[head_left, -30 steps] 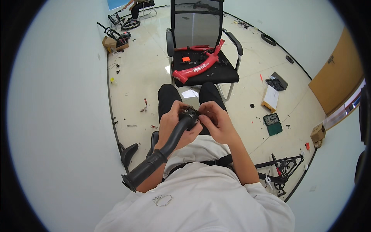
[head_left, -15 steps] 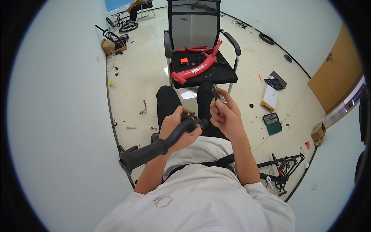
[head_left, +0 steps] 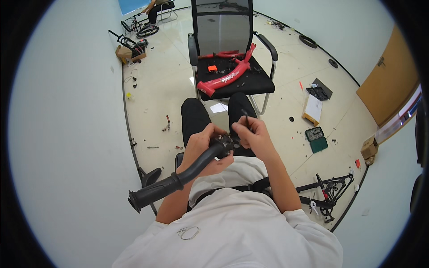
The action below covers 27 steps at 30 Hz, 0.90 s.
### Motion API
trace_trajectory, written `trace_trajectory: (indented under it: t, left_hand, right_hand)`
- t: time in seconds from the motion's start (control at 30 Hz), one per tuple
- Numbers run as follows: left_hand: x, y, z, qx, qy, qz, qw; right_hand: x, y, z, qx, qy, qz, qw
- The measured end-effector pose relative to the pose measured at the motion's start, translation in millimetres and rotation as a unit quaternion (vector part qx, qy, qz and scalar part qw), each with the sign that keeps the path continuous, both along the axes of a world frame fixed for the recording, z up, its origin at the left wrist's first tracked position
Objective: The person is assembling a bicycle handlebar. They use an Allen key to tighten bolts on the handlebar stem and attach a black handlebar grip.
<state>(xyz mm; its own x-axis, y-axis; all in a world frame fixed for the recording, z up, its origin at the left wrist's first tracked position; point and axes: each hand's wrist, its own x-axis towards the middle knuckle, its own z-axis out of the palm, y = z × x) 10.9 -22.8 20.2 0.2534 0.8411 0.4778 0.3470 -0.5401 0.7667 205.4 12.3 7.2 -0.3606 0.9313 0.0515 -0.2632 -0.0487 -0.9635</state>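
A black bicycle handlebar [head_left: 200, 163] with a ribbed rubber grip [head_left: 154, 193] lies across my lap, slanting toward the lower left. My left hand [head_left: 199, 147] is wrapped round its clamp end [head_left: 225, 144], fingers partly hidden under the bar. Just right of the clamp, my right hand [head_left: 257, 136] pinches a thin dark tool [head_left: 246, 117], perhaps a hex key; its upper end sticks out above the fingers. Whether the tool's lower end touches the clamp, I cannot tell.
Ahead stands a black chair [head_left: 223, 38] bearing a red bike frame [head_left: 225, 80] and small parts. On the floor at right are an open green case [head_left: 318, 145], a white box [head_left: 312, 109] and a black frame [head_left: 328, 196]. A person [head_left: 154, 11] sits far left.
My right hand has come down and left, closer to the clamp, and has turned the tool. The grip end of the handlebar has dropped a little toward the lower left.
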Motion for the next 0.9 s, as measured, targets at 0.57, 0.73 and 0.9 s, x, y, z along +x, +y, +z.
trace_trajectory:
  t: [0.57, 0.73, 0.9]
  left_hand:
    - [5.5, -7.2, 1.0, 0.019, 0.106, 0.055, 0.993]
    - [7.2, -8.0, 1.2, 0.02, 0.113, 0.048, 0.992]
    - [5.2, -5.1, -3.8, 0.053, 0.141, 0.056, 0.987]
  right_hand:
    - [-2.4, -16.7, 22.2, 0.207, -0.257, -0.038, 0.943]
    - [-2.5, -10.2, 13.9, 0.184, -0.239, -0.05, 0.952]
    - [-3.6, -11.6, 11.7, 0.244, -0.306, -0.057, 0.918]
